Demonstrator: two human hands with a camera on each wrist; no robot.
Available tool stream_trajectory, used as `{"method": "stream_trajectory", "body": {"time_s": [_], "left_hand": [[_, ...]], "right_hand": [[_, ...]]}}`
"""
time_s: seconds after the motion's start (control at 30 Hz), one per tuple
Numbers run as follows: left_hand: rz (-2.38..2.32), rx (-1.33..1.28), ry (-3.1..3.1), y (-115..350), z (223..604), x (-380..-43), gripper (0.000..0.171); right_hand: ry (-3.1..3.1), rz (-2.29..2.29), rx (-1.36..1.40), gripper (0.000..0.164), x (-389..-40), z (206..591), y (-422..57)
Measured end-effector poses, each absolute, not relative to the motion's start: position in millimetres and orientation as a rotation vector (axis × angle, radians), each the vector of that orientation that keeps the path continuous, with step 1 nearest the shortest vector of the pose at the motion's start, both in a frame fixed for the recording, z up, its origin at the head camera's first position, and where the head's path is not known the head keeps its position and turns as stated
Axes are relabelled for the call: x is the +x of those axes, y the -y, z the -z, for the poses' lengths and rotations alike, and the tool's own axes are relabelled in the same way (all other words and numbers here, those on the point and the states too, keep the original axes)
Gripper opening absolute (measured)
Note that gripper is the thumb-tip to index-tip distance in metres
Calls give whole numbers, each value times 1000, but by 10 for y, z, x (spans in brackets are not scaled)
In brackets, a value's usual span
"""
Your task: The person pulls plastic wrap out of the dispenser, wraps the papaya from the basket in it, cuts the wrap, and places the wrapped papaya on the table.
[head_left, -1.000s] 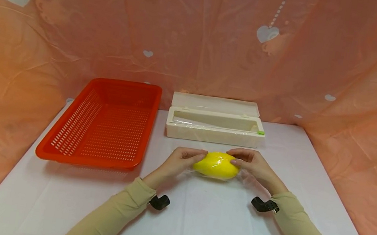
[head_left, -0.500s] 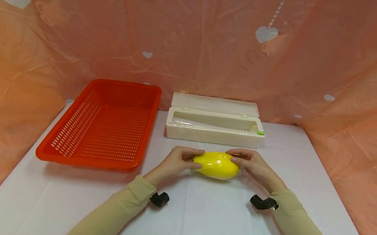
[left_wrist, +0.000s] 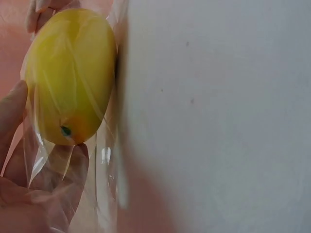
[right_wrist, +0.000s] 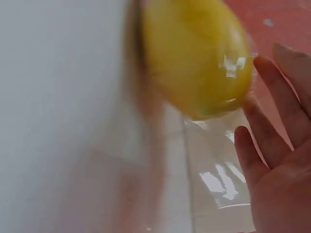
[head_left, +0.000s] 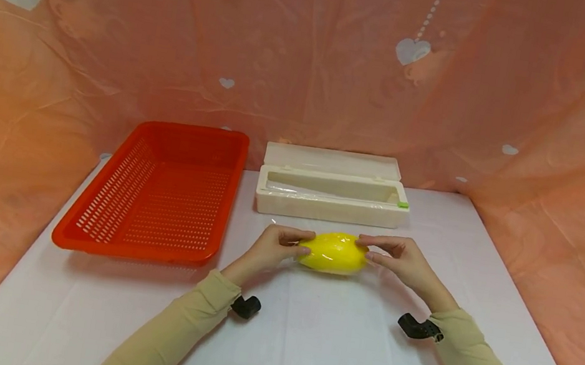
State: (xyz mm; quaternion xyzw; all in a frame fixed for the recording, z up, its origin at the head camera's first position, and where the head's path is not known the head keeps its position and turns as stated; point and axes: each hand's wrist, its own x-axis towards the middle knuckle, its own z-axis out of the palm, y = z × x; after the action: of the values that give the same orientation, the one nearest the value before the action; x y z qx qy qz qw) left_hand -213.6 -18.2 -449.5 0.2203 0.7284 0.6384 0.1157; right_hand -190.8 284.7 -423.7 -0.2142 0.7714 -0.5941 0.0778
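In the head view a glossy yellow fruit (head_left: 335, 253), mango-like and wrapped in clear cling film, is held low over the white table. My left hand (head_left: 272, 249) grips its left end, thumb on the near side and fingers behind. A small green stem spot shows on the fruit (left_wrist: 73, 77) in the left wrist view, and loose film (left_wrist: 104, 160) hangs round the left fingers. At the other end my right hand (head_left: 407, 266) touches the fruit with fingertips. In the right wrist view its fingers (right_wrist: 274, 102) look fairly straight and spread beside the fruit (right_wrist: 194, 58).
A red perforated basket (head_left: 217, 228) stands at the back left. Behind the fruit is a cream cling film box (head_left: 328, 212) with its lid (head_left: 332, 161) raised, a film roll inside and a green piece (head_left: 402, 205) at its right end. A patterned curtain encloses the table (head_left: 336, 347).
The right hand has shifted slightly right, its thumb sliding from the fruit's top to its end. My left thumb has moved lower on the fruit. The fruit has moved slightly left.
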Motion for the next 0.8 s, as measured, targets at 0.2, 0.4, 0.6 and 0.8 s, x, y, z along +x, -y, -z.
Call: {"method": "stream_trajectory", "body": {"time_s": [0.2,0.4,0.6,0.8], "left_hand": [[-1825,637,-2166,178,4483,-2151,32],[-1796,590,-2218,151,4460,-2181,36],[-1754,646,-2191,149,4455,-2210,55],[-1726,691,-2206,151,4510,-2253,72]], "right_hand": [[-2298,1768,-681,42,-1947,4332,-2842],[-2344,1674,-814,46,-2059,4364,-2846],[-2349,1626,-795,54,-2155,4375,-2859],[-2348,1586,-794,67,-2223,4416,-2865]]}}
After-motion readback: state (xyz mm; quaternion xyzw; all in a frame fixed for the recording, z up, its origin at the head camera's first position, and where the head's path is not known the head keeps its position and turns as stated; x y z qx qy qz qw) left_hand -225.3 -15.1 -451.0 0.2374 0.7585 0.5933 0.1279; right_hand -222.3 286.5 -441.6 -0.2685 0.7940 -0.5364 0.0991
